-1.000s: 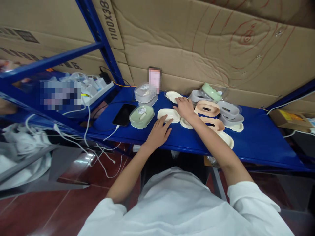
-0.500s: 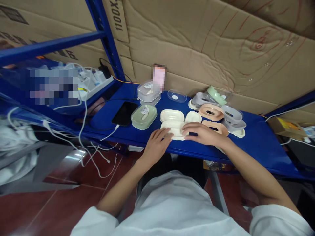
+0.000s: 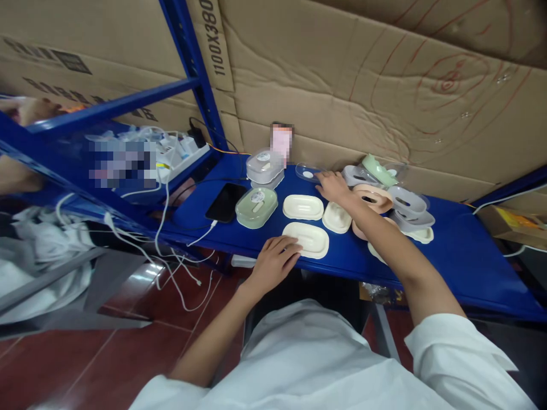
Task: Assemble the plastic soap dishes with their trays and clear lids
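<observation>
My left hand (image 3: 277, 256) lies at the left end of an oval cream dish (image 3: 315, 240), its fingers over the rim and the thumb by the near edge. The dish is flat near the front of the blue table. My right hand (image 3: 334, 187) reaches to the back, fingers extended, their tips touching the right end of a clear oval lid (image 3: 306, 171) with a white round label. Between the hands are another cream oval dish (image 3: 303, 206) and a smaller cream piece (image 3: 337, 217), partly behind my right arm.
A green lidded box (image 3: 256, 208) and a grey lidded box (image 3: 265, 165) stand left, near a black phone (image 3: 225, 203) on a white cable. Peach rings (image 3: 371, 196), grey pieces (image 3: 408, 202) and a green piece (image 3: 379, 169) are piled right. Another person's hands show far left.
My right hand has left the cream dish and moved back to the clear lid. My left hand stays at the dish, which now lies flat. The view has shifted slightly.
</observation>
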### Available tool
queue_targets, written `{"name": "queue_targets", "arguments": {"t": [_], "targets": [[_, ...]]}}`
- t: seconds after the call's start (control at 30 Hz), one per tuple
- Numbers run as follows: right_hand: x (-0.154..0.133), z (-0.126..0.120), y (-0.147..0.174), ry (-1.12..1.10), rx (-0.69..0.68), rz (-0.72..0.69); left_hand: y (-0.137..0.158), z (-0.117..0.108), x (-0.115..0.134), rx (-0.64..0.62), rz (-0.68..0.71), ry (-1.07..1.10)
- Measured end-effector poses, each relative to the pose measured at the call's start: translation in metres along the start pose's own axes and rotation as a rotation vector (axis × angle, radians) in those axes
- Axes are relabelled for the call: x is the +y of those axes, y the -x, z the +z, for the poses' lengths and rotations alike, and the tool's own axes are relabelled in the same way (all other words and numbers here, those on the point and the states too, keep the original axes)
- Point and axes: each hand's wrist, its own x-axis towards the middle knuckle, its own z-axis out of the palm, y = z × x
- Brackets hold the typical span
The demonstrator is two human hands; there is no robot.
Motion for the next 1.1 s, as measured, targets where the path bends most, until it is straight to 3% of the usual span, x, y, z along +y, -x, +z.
{"name": "queue_targets", "arguments": {"t": [0.1,0.2,0.33,0.47,0.57,0.73,0.9,1.0,1.1], "targets": [[-0.005,-0.009,0.02,0.003,-0.013,-0.012,0.0,0.001,-0.002,-0.009,-0.003,0.013],[-0.009,-0.025,0.061,-0.023,0.003,-0.079,0.0,0.001,-0.002,-0.008,-0.007,0.018],[-0.002,-0.042,0.137,-0.092,0.173,-0.063,0.001,0.001,-0.003,-0.015,-0.014,0.015],[0.026,-0.028,0.21,-0.08,0.233,0.088,0.002,0.002,-0.004,-0.029,-0.019,0.022],[0.048,-0.005,0.243,-0.067,0.217,0.11,0.001,0.002,-0.004,-0.018,-0.019,0.025],[0.056,0.014,0.249,-0.151,0.368,0.144,-0.004,-0.003,0.001,0.016,-0.011,0.005],[0.014,0.006,0.242,-0.359,0.57,0.193,-0.005,-0.006,0.005,-0.002,-0.006,0.013],[-0.013,-0.001,0.231,-0.543,0.511,0.221,-0.004,-0.007,0.004,-0.008,-0.011,0.025],[-0.021,-0.003,0.213,-0.62,0.44,0.267,-0.004,-0.006,0.003,-0.007,-0.002,0.035]]}}
